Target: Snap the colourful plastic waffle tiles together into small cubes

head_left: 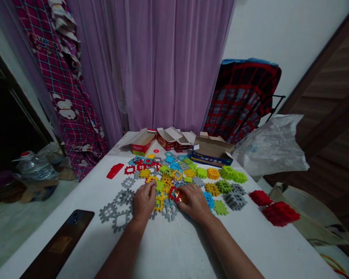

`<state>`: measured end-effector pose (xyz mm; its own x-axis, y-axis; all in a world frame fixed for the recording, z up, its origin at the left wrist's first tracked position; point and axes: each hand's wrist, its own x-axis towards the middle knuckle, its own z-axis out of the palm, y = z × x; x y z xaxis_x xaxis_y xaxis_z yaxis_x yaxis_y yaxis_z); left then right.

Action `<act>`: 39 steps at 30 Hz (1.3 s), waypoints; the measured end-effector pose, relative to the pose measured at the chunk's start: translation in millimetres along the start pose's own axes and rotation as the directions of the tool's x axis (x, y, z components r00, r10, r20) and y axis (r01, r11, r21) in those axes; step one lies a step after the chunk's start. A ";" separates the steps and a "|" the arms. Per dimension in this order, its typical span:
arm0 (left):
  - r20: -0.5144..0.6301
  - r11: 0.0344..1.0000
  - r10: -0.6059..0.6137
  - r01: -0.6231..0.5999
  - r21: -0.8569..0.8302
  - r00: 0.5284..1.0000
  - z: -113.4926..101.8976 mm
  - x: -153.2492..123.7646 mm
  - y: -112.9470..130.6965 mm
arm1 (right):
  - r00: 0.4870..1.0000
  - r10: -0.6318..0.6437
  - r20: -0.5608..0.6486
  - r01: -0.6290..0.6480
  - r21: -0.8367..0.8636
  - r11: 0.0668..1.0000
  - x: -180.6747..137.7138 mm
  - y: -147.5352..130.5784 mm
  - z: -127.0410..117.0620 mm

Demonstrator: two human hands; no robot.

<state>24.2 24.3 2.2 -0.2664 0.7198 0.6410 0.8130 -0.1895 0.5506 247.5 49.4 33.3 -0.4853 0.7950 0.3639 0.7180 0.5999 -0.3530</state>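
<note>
A loose heap of flat plastic interlocking tiles in yellow, green, blue, red and grey covers the middle of the white table. My left hand (pixel 144 200) rests at the heap's left side, fingers curled together beside a green tile (pixel 159 186); what they hold, if anything, is hidden. On the right, my right hand (pixel 195 201) is closed, with a red tile (pixel 173 193) at its fingertips and some yellow showing under the palm. Grey frame-shaped tiles (pixel 122 220) lie left of my left hand. A grey half-round tile (pixel 170 211) lies between the hands.
Sorted stacks of green (pixel 227 172), grey (pixel 235 197) and red tiles (pixel 280 213) stand to the right. Open cardboard boxes (pixel 144 144), one of them blue (pixel 210 155), line the far edge. A phone (pixel 61 242) lies front left. A clear plastic bag (pixel 273 145) hangs beyond the right edge.
</note>
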 end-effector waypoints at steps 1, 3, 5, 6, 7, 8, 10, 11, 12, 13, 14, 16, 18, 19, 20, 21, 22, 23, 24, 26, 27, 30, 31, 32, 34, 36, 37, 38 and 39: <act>0.003 0.999 0.037 -0.037 0.026 0.999 -0.4 -0.2 0.7 | 0.999 0.007 -0.035 -0.007 0.017 1.000 -1.7 2.1 0.9; 0.014 0.991 0.107 -0.107 0.077 0.994 -2.4 -0.1 3.1 | 0.993 0.031 -0.116 -0.026 0.049 0.998 -5.9 6.1 2.2; 0.035 0.981 0.162 -0.165 0.107 0.986 -5.5 0.7 8.5 | 0.976 0.062 -0.209 -0.048 0.071 0.996 -11.5 8.4 2.8; 0.049 0.977 0.179 -0.183 0.108 0.983 -7.1 1.2 12.7 | 0.963 0.073 -0.259 -0.055 0.079 0.995 -14.6 8.4 2.8; 0.069 0.977 0.183 -0.189 0.098 0.981 -8.5 1.6 18.1 | 0.948 0.080 -0.307 -0.057 0.084 0.995 -17.9 7.5 2.8; 0.095 0.981 0.172 -0.180 0.074 0.980 -9.3 1.9 24.5 | 0.932 0.080 -0.353 -0.052 0.088 0.995 -21.2 6.0 2.6; 0.172 0.995 0.097 -0.095 -0.019 0.980 -8.8 1.8 39.3 | 0.896 0.055 -0.440 -0.020 0.084 0.996 -27.3 1.5 2.1; 0.226 0.996 0.031 -0.011 -0.090 0.974 -7.4 1.4 46.9 | 0.877 0.036 -0.479 0.000 0.075 0.997 -29.8 -0.9 1.8; 0.288 0.980 -0.044 0.098 -0.175 0.957 -5.5 0.9 54.2 | 0.859 0.017 -0.512 0.019 0.064 0.998 -31.9 -3.2 1.6; 0.360 0.939 -0.113 0.218 -0.265 0.926 -3.4 0.4 60.8 | 0.844 0.000 -0.536 0.033 0.051 0.998 -33.6 -5.2 1.3; 0.437 0.876 -0.167 0.337 -0.346 0.884 -1.5 -0.1 66.5 | 0.833 -0.011 -0.553 0.040 0.040 0.998 -34.9 -6.8 1.0; 0.573 0.723 -0.222 0.527 -0.446 0.789 0.9 -0.4 75.0 | 0.825 -0.022 -0.565 0.042 0.023 0.999 -36.5 -9.0 0.5; 0.653 0.611 -0.242 0.636 -0.472 0.717 0.6 0.0 80.3 | 0.828 -0.034 -0.559 0.044 0.005 0.999 -37.4 -10.6 -0.3; 0.673 0.576 -0.253 0.667 -0.472 0.695 -0.2 0.4 82.1 | 0.831 -0.042 -0.554 0.048 -0.003 0.999 -37.9 -11.4 -0.8; 0.681 0.549 -0.266 0.688 -0.474 0.682 -1.3 0.8 83.5 | 0.835 -0.050 -0.548 0.055 -0.008 0.998 -38.4 -12.2 -1.2; 0.684 0.527 -0.280 0.703 -0.477 0.674 -2.3 1.2 84.6 | 0.839 -0.057 -0.541 0.063 -0.007 0.998 -39.0 -13.0 -1.7; 0.683 0.509 -0.292 0.714 -0.481 0.669 -3.2 1.6 85.5 | 0.844 -0.061 -0.533 0.071 -0.001 0.997 -39.7 -13.5 -2.3; 0.683 0.494 -0.303 0.722 -0.484 0.665 -4.0 2.1 86.1 | 0.851 -0.061 -0.521 0.078 0.011 0.997 -40.6 -13.8 -2.8; 0.682 0.482 -0.313 0.729 -0.485 0.661 -4.5 2.6 86.5 | 0.860 -0.060 -0.506 0.085 0.028 0.996 -41.6 -13.6 -3.4; 0.684 0.467 -0.324 0.739 -0.485 0.654 -5.2 3.7 87.0 | 0.879 -0.050 -0.474 0.094 0.070 0.993 -43.7 -11.5 -5.1; 0.685 0.466 -0.324 0.740 -0.485 0.653 -5.4 4.2 87.1 | 0.888 -0.042 -0.458 0.095 0.093 0.991 -44.7 -9.7 -6.3; 0.697 0.478 -0.309 0.739 -0.475 0.647 -6.0 5.0 87.4 | 0.911 -0.024 -0.413 0.087 0.134 0.987 -46.6 -2.2 -12.0; 0.707 0.482 -0.300 0.741 -0.467 0.640 -6.1 5.0 87.6 | 0.919 -0.033 -0.392 0.093 0.136 0.986 -46.8 0.4 -14.6; 0.718 0.488 -0.288 0.743 -0.459 0.633 -6.3 4.8 87.9 | 0.927 -0.052 -0.371 0.108 0.133 0.985 -47.0 2.8 -17.3; 0.735 0.502 -0.266 0.741 -0.446 0.623 -6.6 4.0 88.5 | 0.936 -0.101 -0.337 0.151 0.126 0.980 -47.4 6.5 -22.6; 0.743 0.523 -0.247 0.731 -0.438 0.622 -6.8 3.0 89.1 | 0.938 -0.131 -0.320 0.178 0.125 0.976 -48.3 8.1 -27.2; 0.746 0.532 -0.240 0.727 -0.435 0.622 -6.8 2.5 89.3 | 0.939 -0.131 -0.317 0.178 0.126 0.976 -49.0 7.9 -28.9; 0.748 0.538 -0.234 0.723 -0.433 0.622 -6.8 1.8 89.5 | 0.941 -0.126 -0.316 0.173 0.126 0.977 -49.8 7.1 -30.2; 0.751 0.543 -0.226 0.721 -0.431 0.620 -6.6 1.2 89.8 | 0.941 -0.120 -0.317 0.166 0.124 0.978 -50.7 5.6 -31.0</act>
<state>93.5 3.7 55.9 0.0397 0.9909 -0.1289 0.0258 0.1280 0.9914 291.6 9.7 39.7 -0.3845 0.6477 0.6578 0.5598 0.7302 -0.3917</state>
